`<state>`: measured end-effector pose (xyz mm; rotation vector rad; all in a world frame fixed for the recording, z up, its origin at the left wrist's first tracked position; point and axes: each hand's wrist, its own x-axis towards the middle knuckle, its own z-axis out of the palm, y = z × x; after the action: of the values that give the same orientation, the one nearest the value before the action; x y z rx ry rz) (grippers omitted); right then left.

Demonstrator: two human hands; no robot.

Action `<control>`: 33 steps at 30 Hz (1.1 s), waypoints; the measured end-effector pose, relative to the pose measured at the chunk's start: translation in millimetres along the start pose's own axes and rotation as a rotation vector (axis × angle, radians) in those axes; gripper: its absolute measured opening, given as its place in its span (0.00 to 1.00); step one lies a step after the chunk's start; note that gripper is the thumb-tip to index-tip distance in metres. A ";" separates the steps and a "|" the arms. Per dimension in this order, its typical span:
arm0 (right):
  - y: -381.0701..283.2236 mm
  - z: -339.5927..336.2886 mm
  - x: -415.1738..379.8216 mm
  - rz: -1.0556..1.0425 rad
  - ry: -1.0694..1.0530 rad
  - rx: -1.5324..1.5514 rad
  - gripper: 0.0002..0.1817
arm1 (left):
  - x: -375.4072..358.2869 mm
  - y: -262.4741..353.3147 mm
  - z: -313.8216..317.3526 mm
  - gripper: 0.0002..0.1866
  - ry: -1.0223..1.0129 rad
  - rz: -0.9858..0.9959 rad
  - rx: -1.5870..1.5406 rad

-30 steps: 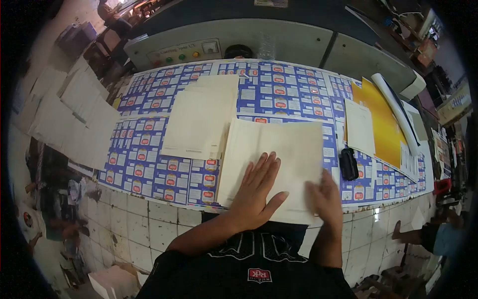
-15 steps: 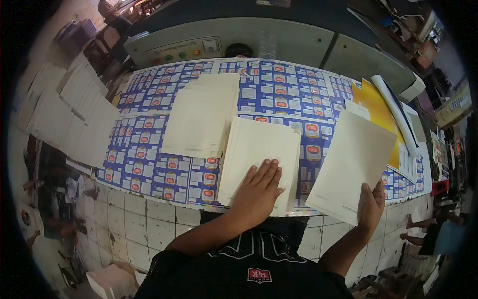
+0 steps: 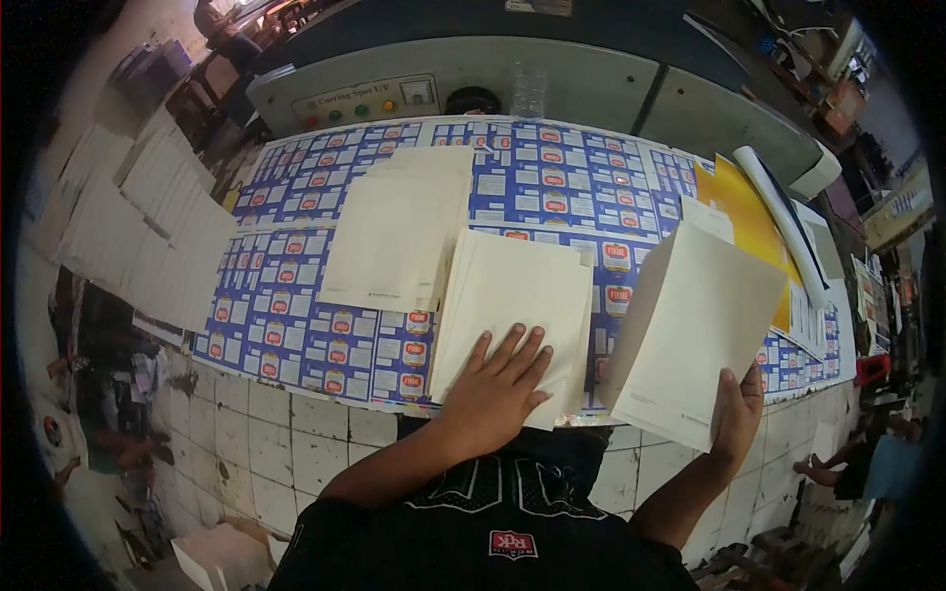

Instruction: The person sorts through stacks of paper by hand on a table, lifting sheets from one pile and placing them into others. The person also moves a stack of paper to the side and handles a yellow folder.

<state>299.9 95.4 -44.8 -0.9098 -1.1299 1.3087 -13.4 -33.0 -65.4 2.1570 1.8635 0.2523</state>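
My left hand [image 3: 498, 379] lies palm down with spread fingers on the lower part of a cream paper stack [image 3: 517, 286] in the middle. To the right, my right hand [image 3: 737, 409] grips the lower right edge of a cream folder [image 3: 705, 335], thumb on its face; the rest of the fingers are partly hidden behind it. The folder is tilted, and its left side shows as a shaded panel. Another pile of cream sheets [image 3: 394, 231] lies left of the middle stack, touching or nearly touching it.
Blue printed sheets [image 3: 276, 295] cover the table. White paper stacks [image 3: 138, 227] stand at the left. A yellow sheet [image 3: 739, 202] and a white roll [image 3: 783, 227] lie at the right. Behind are a grey machine [image 3: 581, 89] and a clear bottle [image 3: 528, 94].
My left hand has slid slightly left and down on the stack, its fingers now wider apart. The folder in my right hand has turned or opened, showing its left side panel.
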 end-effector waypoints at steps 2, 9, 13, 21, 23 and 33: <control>-5.5 12.1 -3.0 0.009 0.035 -0.003 0.23 | -0.1 -1.0 -1.9 0.29 -0.021 -0.018 -0.034; 42.0 110.6 -20.5 0.334 -0.368 -0.133 0.23 | 1.2 1.5 -15.5 0.31 0.293 0.004 -0.676; 43.6 151.5 -20.7 0.312 -0.342 -0.070 0.24 | 5.4 2.3 -6.5 0.37 0.239 0.048 -0.656; 36.6 39.2 15.0 0.021 0.002 -0.142 0.20 | 8.7 -0.6 -8.2 0.42 0.127 -0.053 -0.147; 21.0 24.2 16.8 -0.050 0.105 -0.039 0.19 | 9.2 2.1 -4.4 0.42 0.048 -0.036 -0.043; 24.8 74.5 -7.9 0.155 -0.155 -0.015 0.21 | 6.2 -11.9 -7.7 0.30 0.274 -0.103 -0.548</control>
<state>222.4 82.3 -51.4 -0.9349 -1.2088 1.5196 -26.0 -24.6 -62.3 1.7102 1.7610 0.9538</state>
